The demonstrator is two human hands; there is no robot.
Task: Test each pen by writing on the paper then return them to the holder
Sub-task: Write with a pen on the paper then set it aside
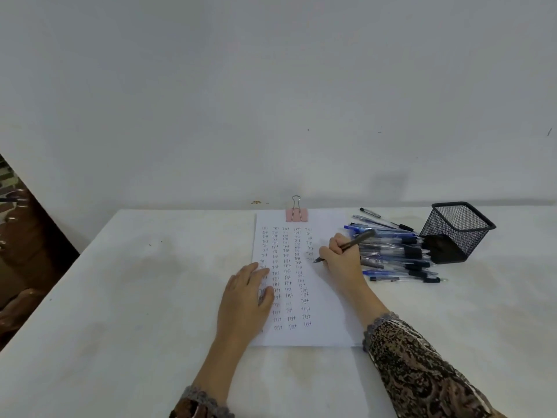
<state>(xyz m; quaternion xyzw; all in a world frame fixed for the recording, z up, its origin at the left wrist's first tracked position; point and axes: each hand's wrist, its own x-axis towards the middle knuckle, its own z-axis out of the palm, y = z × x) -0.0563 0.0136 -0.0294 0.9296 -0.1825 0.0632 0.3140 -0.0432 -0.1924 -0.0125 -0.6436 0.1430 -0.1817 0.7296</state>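
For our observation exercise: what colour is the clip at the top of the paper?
The clip is pink, seen best in the head view.

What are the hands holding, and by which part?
The right hand grips a dark grey pen low on its barrel, near the tip. The left hand holds nothing, resting flat on the white paper.

Soft, even light; faint shadows on table (126, 297); slight overall blur; wide-angle bowing at edges
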